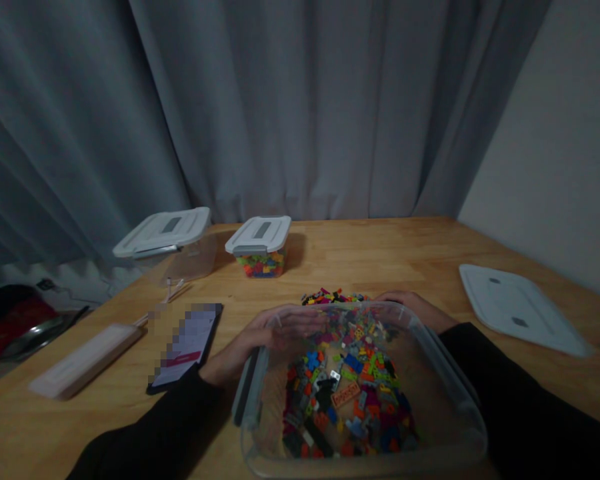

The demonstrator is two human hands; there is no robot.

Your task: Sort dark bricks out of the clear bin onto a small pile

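A clear plastic storage bin stands close in front of me, with many small coloured building bricks on its floor. My left hand is at the bin's far left corner, its fingers stretched to the right along the far side and partly seen through the clear plastic. Beyond the far right corner lies my right hand, its fingers reaching left toward a heap of loose bricks on the table. The rim hides part of these fingers, but they look extended. I see nothing gripped in either hand.
A phone and a long pale box with a cable lie at left. Two white-lidded bins, one larger and one small and brick-filled, stand farther back. A white lid rests on the wooden table at right.
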